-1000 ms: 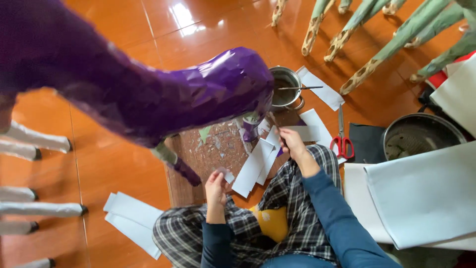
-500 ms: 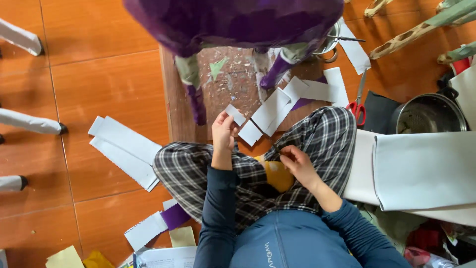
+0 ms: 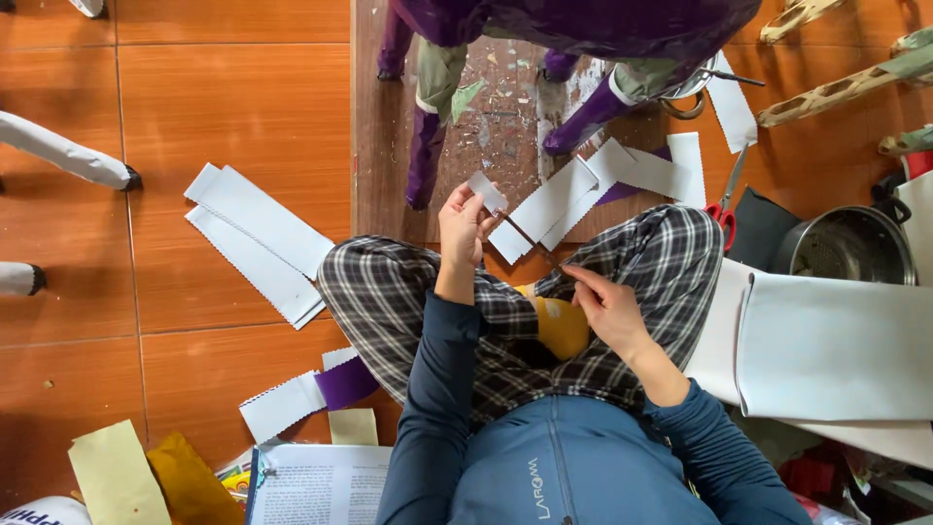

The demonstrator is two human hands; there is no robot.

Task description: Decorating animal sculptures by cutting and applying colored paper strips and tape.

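Paper scrap [image 3: 486,191], small pale grey rectangle (slightly tilted), pinched in left hand [image 3: 461,226] fingers, right hand [image 3: 604,303] fingers loosely curled, empty.

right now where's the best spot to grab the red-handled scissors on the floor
Take the scissors by the red handle loops, which lie at the near end beside the plaid knee, with the blades pointing away toward the white paper strips. Coming from the right hand side looks easiest: the handles are bare floor-side, while the blade end runs under the strips' edge. Neither hand touches them now.
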